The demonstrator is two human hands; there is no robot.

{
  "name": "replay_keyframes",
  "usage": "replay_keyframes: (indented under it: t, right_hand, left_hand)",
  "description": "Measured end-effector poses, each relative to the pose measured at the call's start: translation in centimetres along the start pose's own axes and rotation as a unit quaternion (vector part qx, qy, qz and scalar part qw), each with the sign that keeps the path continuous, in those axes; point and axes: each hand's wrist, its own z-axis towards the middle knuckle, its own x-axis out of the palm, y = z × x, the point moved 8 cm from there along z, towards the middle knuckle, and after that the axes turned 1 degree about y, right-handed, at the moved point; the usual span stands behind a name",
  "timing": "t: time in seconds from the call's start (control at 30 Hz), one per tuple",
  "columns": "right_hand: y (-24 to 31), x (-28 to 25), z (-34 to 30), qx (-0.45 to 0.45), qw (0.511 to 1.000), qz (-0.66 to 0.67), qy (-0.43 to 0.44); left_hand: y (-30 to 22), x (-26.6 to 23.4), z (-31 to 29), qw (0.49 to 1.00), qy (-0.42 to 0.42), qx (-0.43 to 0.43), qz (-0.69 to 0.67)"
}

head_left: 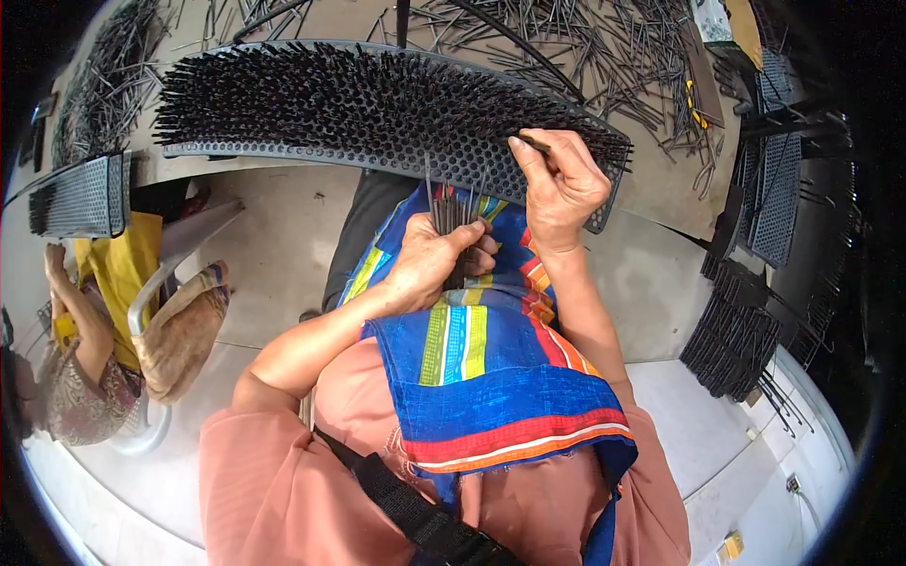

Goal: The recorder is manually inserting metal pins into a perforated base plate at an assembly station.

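A long, curved black board with rows of holes (472, 174) lies across in front of me, above my lap. Short black rods (359, 99) stand packed in most of its holes; a strip along the near edge is bare. My left hand (429, 259) is closed round an upright bundle of thin dark rods (451, 215) just below that edge, a few poking up higher than the others. Over the board's right part, my right hand (564, 189) pinches what looks like one thin dark rod, its end mostly hidden by the fingers.
Loose dark rods (604, 57) lie scattered on the table behind the board, with a yellow-handled tool (696, 104) at the right. Another person's arm (92, 321) and a smaller perforated board (80, 198) are at the left. More perforated boards (779, 189) stand at the right.
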Motion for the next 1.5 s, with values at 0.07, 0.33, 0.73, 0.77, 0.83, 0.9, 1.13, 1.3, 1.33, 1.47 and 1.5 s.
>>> replay_keyframes:
  t: [0.07, 0.33, 0.73, 0.77, 0.83, 0.9, 1.13, 1.3, 1.33, 1.47, 1.5]
  right_hand:
    - [0.0, 0.1, 0.0, -0.003, 1.000, 0.002, 0.004]
    - [-0.4, -0.2, -0.1, -0.017, 1.000, -0.014, 0.001]
    - [-0.3, 0.6, -0.8, 0.035, 0.991, -0.054, 0.121]
    - [-0.9, 0.7, -1.2, 0.079, 0.984, -0.043, 0.150]
    - [-4.9, 1.5, -4.3, 0.308, 0.916, 0.101, 0.236]
    - [-4.2, 2.1, -5.2, 0.341, 0.881, 0.210, 0.253]
    - [-5.4, 1.2, -7.7, 0.393, 0.840, 0.233, 0.294]
    - [-5.4, 0.6, -7.9, 0.411, 0.852, 0.211, 0.247]
    - [-5.7, 0.1, -7.7, 0.421, 0.856, 0.210, 0.213]
    - [-4.2, -3.5, -3.7, 0.232, 0.950, 0.208, -0.008]
    - [-4.3, -3.2, -3.1, 0.232, 0.950, 0.209, -0.008]
  left_hand:
    - [-0.1, 0.2, 0.0, 1.000, 0.001, 0.003, 0.000]
    - [-0.4, 0.5, 0.1, 1.000, 0.006, 0.012, -0.004]
    - [-0.3, 0.8, 0.2, 0.999, 0.024, 0.008, -0.020]
    - [-0.5, 1.1, 0.2, 0.999, 0.041, 0.008, -0.015]
    - [-0.5, 1.4, 0.1, 0.998, 0.058, 0.006, -0.010]
    - [0.1, 1.8, -0.1, 0.995, 0.086, -0.029, 0.031]
    - [1.4, 1.7, -0.6, 0.992, 0.112, -0.042, 0.043]
    - [1.0, 1.7, -0.4, 0.995, 0.085, -0.001, 0.048]
    - [0.9, 1.6, -0.3, 0.995, 0.086, -0.001, 0.049]
    - [1.2, 0.4, 0.1, 0.997, 0.044, -0.006, 0.065]
    - [1.3, 0.5, 0.1, 0.996, 0.056, 0.000, 0.073]
